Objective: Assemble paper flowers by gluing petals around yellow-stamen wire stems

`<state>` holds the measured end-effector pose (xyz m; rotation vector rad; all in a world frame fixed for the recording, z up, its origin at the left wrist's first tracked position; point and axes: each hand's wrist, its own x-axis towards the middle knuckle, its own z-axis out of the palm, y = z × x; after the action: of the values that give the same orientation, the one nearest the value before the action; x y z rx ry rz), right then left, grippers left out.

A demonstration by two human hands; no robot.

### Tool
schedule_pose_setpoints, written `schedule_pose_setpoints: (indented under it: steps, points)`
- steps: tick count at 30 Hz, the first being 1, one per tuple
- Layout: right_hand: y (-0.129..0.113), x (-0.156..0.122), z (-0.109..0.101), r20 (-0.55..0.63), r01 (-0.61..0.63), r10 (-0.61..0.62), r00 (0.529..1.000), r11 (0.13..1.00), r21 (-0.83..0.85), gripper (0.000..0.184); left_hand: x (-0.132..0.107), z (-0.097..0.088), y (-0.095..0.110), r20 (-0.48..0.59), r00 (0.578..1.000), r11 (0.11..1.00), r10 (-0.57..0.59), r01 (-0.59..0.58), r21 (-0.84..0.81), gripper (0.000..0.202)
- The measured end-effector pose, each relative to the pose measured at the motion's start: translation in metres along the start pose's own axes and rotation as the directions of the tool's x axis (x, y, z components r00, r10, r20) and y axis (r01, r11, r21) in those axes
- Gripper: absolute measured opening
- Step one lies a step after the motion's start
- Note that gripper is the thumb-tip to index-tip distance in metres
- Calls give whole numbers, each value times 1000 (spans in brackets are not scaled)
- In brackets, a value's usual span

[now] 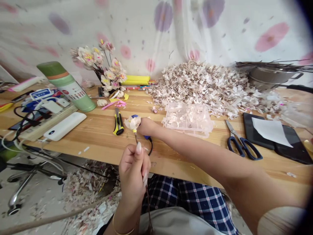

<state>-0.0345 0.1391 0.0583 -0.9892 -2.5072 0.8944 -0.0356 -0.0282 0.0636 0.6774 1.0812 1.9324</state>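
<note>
White flower (pixel 132 123) on a brown stem (pixel 148 209), located just left of frame center, supported by the left hand (pixel 135 166).
The left hand's fingers are closed around the stem below the bloom. The right hand (pixel 146 126) is positioned behind the bloom, beside a blue corded device (pixel 147 137); its fingers are hidden, so their state cannot be determined. On the surface (pixel 97 138), a cutter (pixel 118 122) lies left of center, scissors (pixel 241 142) at right.
</note>
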Motion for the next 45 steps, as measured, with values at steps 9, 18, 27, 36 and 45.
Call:
schedule_pose_setpoints:
  steps: [9,18,27,36,45]
  points:
    - [17,-62,-72,-141,-93,84,986,994,-56,55,-3,-1,-6,15,1000,999,-24,23,47,31]
    - [72,-165,-118,-200,11,-6,980,1000,24,16,0,22,-34,144,971,981,-193,185,64,37]
    - [91,-197,-115,-27,180,-178,984,976,122,21,3,32,-59,188,937,955,-295,285,78,34]
    - [100,-197,-124,-56,153,-151,987,987,48,21,2,33,-59,203,934,955,-295,278,108,35]
    - [108,-197,-129,20,178,-178,984,984,33,21,0,24,-60,261,926,961,-273,248,125,30]
